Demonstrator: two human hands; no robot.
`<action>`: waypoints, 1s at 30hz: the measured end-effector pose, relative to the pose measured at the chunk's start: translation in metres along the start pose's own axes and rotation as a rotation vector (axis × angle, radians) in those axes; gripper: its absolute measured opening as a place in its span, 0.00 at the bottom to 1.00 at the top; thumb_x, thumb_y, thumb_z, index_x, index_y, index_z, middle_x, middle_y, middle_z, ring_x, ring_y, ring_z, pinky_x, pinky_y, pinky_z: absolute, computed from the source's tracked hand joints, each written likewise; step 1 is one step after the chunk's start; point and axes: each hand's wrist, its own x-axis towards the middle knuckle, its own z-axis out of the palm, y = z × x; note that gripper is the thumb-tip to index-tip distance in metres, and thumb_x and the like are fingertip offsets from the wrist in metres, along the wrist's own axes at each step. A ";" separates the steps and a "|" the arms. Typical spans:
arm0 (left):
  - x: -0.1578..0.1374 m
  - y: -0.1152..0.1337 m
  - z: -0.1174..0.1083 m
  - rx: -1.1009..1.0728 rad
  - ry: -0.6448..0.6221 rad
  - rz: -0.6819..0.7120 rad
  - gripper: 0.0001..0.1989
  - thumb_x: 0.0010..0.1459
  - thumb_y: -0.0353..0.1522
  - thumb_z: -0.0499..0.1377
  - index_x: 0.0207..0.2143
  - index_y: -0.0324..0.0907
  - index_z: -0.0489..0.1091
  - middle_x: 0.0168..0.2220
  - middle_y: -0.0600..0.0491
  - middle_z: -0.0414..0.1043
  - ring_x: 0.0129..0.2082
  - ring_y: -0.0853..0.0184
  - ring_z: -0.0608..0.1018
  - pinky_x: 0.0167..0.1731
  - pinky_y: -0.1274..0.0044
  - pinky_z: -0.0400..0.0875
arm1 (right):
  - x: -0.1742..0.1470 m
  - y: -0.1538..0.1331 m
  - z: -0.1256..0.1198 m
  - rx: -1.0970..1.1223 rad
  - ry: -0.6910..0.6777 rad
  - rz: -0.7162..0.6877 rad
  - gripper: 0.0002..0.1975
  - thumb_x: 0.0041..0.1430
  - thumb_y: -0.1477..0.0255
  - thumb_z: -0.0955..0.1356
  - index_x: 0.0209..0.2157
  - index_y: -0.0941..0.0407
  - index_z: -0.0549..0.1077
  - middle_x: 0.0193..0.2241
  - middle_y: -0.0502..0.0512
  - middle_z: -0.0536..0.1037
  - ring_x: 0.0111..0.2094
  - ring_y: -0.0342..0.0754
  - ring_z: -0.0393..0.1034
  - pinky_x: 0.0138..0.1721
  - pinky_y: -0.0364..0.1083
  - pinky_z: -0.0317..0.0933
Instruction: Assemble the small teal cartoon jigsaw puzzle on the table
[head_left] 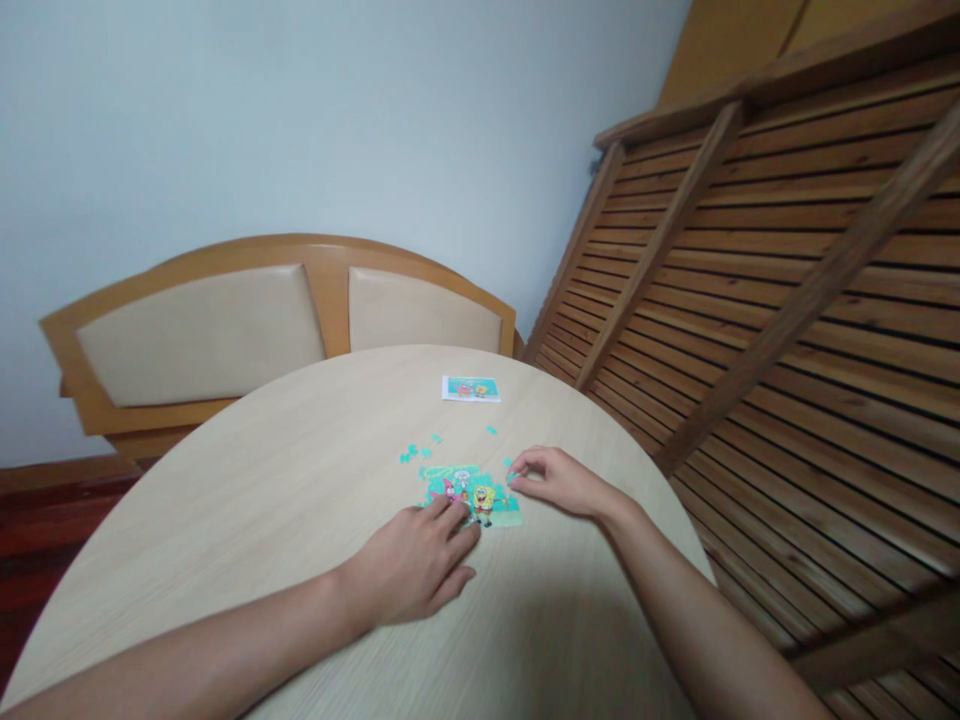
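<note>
A partly joined jigsaw puzzle [491, 508] with cartoon figures on a turquoise ground lies flat on the table. My left hand [420, 560] rests over its lower left corner, fingers spread and touching it, hiding that part. At the puzzle's upper right edge, my right hand [551, 480] pinches a small turquoise puzzle piece [512, 478] between thumb and fingertips. Several loose turquoise pieces [409, 454] are scattered just beyond the puzzle's far left side. One more loose piece [491, 430] lies farther back.
A white-edged reference picture [471, 389] with the same cartoon scene lies near the far side of the round wooden table [300, 480]. Behind the table stands a padded headboard [330, 300] against the wall. A slatted wooden frame [750, 300] leans along the right.
</note>
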 end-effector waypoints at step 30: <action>-0.001 0.000 0.000 -0.008 0.006 0.001 0.14 0.67 0.39 0.52 0.51 0.41 0.65 0.51 0.43 0.66 0.50 0.53 0.71 0.42 0.63 0.76 | 0.001 -0.002 0.001 -0.157 -0.065 -0.177 0.09 0.60 0.68 0.71 0.42 0.51 0.82 0.37 0.55 0.81 0.41 0.50 0.72 0.47 0.49 0.62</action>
